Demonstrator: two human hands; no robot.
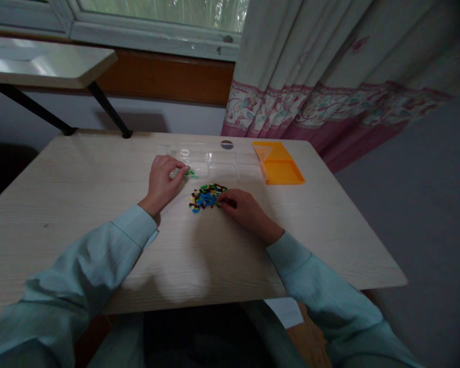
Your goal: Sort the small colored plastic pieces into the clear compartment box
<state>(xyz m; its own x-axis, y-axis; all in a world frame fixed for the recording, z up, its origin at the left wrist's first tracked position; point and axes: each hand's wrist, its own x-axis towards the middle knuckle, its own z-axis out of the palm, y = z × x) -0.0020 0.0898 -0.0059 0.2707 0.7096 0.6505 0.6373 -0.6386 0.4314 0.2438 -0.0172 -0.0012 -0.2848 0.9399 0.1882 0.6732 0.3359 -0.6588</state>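
A heap of small toy building bricks [207,197], blue, dark brown, yellow and green, lies on the table in front of me. At its right edge is my right hand [242,208], thumb and fingers pinched together; what is between them is too small to name. Behind the heap sits a clear plastic compartment box [223,171]. My left hand [164,179] is at its near left compartment, fingers closed together by the rim. Several green bricks [190,174] lie in that compartment, beside the left fingertips. Whether the left fingers hold a brick is hidden.
An orange two-part tray [281,171] lies at the right end of the clear box, partly under its edge. The pale wooden table [80,204] carries a raised shelf [49,64] on black legs at the back left. A curtain [291,97] hangs behind the right side.
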